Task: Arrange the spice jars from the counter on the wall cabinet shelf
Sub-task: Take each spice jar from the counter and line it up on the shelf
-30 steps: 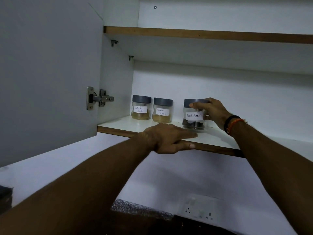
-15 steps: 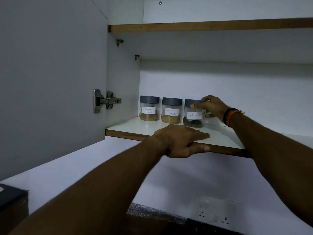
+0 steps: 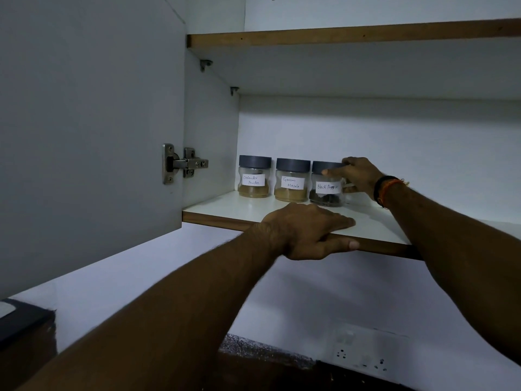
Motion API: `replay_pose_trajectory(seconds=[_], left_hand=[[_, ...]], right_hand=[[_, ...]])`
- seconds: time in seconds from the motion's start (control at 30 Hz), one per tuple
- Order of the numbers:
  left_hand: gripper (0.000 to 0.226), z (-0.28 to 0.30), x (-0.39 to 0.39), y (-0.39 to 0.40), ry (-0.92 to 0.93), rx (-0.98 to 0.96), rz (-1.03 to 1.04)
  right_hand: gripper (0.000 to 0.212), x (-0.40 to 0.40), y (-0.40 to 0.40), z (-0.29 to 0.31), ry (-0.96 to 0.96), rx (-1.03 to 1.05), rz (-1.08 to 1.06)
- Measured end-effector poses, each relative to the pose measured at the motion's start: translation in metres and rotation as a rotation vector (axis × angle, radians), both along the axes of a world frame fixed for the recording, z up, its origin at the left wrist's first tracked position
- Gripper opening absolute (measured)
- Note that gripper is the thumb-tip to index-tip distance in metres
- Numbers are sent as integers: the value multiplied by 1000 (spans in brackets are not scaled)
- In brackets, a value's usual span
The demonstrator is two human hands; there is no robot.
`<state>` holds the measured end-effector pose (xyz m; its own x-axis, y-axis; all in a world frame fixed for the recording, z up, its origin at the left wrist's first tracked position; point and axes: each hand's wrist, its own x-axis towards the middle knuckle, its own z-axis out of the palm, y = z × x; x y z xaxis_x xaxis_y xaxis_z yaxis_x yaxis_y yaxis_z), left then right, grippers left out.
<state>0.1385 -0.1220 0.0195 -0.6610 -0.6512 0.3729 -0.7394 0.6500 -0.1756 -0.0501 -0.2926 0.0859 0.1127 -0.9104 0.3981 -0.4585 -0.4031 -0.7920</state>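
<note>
Gripping the Black Pepper jar by its grey lid, the right hand curls fingers and thumb round the top while the jar stands upright on the lower shelf of the wall cabinet; the left hand lies flat on the near edge of that shelf, fingers straight on top and thumb along the wooden front edge below; just left of the held jar stands the Garam Masala jar, almost touching it; further left, a small gap apart, the Coriander Powder jar sits near the cabinet's left wall; all three form a row towards the far side; the cabinet door hangs open at the left, its hinge showing; the upper shelf runs above.
</note>
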Motion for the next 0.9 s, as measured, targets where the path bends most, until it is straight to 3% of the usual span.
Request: replay_pose_trajectory(seconds=[0.33,0.9], left_hand=[[64,-1,0,-1,-1,-42,11],[63,-1,0,-2,-3,-86,1]], right_hand=[[56,3,6,-8,9,-18,-16],[97,4,15,-9,59,-24,-104]])
